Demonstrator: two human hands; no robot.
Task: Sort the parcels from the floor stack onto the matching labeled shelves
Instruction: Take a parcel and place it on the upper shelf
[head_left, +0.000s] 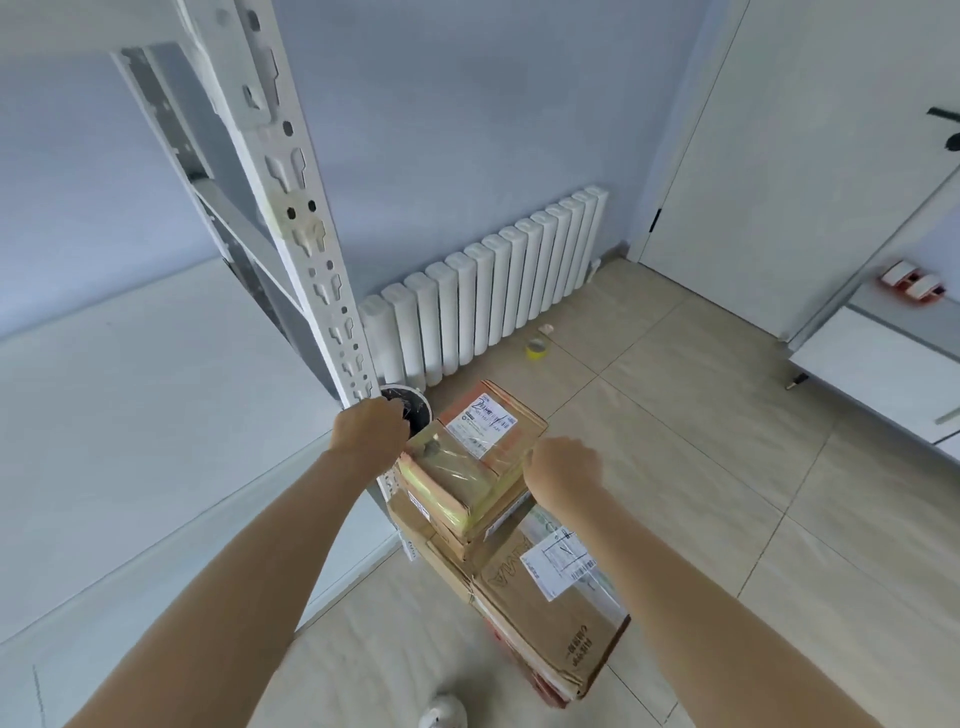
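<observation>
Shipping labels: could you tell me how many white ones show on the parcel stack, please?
2: one label on the top parcel between both hands, another label on the lower box. Side stickers are blurred; more may be hidden.

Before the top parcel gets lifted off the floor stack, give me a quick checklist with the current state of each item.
1. Left hand on the top parcel: ok, at its left edge.
2. Right hand on the parcel: ok, at its right edge; how firmly its fingers hold, cannot tell.
3. Shipping label faces up: ok; the text is too blurred to read.
4. Stack below stable: cannot tell, the boxes sit askew.
5. Shelf upright clear of the lift path: not ok, it stands right beside the left hand.
6. Matching shelf label: cannot tell, none visible.
</observation>
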